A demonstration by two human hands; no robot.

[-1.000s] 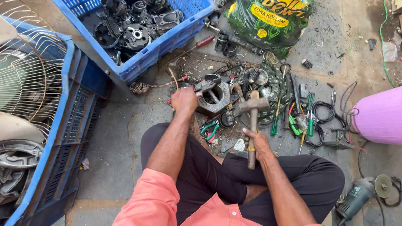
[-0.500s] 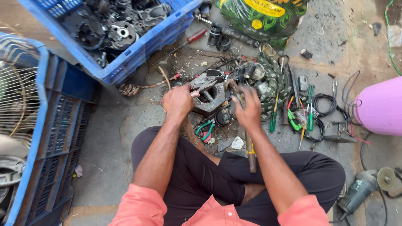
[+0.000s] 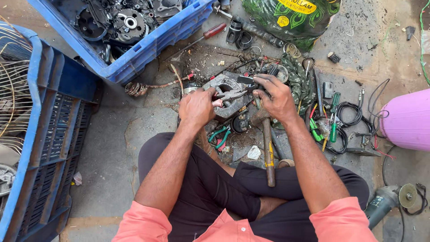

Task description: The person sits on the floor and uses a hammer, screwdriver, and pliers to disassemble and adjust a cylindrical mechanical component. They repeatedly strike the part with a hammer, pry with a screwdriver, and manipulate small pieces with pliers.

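So I'm sitting cross-legged on the concrete floor (image 3: pixel 112 148) with a grey metal motor housing (image 3: pixel 226 92) right in front of my knees. My left hand (image 3: pixel 197 107) has its grip closed around a pair of pliers (image 3: pixel 230 95), jaws poking into the housing's round opening. My right hand (image 3: pixel 275 96) rests on the housing's far right edge, fingers curled down, though I can't tell if it's actually gripping anything. A wooden-handled hammer (image 3: pixel 267 148) lies just under that hand, handle pointing back at my lap. Green-handled pliers (image 3: pixel 219 136) sit near my left knee, and a blue crate (image 3: pixel 148 49) of motor parts is up left.
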